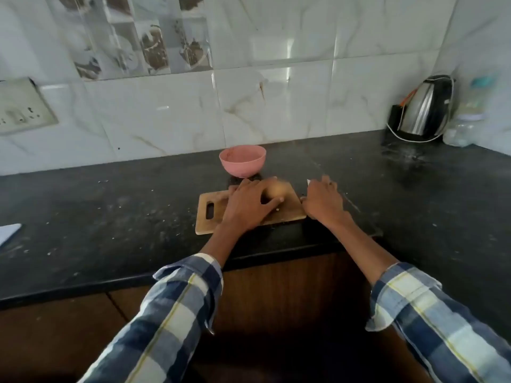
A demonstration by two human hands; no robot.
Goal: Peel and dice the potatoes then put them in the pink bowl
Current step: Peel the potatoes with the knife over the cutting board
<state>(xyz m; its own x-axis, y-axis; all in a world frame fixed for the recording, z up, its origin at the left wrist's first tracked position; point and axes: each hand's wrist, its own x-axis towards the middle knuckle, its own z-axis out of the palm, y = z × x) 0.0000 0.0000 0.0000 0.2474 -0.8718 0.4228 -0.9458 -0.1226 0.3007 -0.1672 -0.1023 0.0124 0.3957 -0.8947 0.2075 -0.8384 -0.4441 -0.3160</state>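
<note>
A wooden cutting board (210, 221) lies on the black counter. My left hand (249, 203) rests on the board, fingers wrapped around a pale yellowish potato (278, 187). Just off the board's right edge, my right hand (322, 201) is closed around a tool; only a small white tip (307, 183) pokes out past the fingers, so I cannot tell which tool it is. The pink bowl (242, 160) stands just behind the board, near the wall. Its inside is mostly hidden from this angle.
A steel electric kettle (423, 109) and a clear plastic container (464, 125) stand in the far right corner. A white object (8, 233) lies at the left edge. The counter's front edge (166, 275) runs below my forearms. Crumbs dot the counter.
</note>
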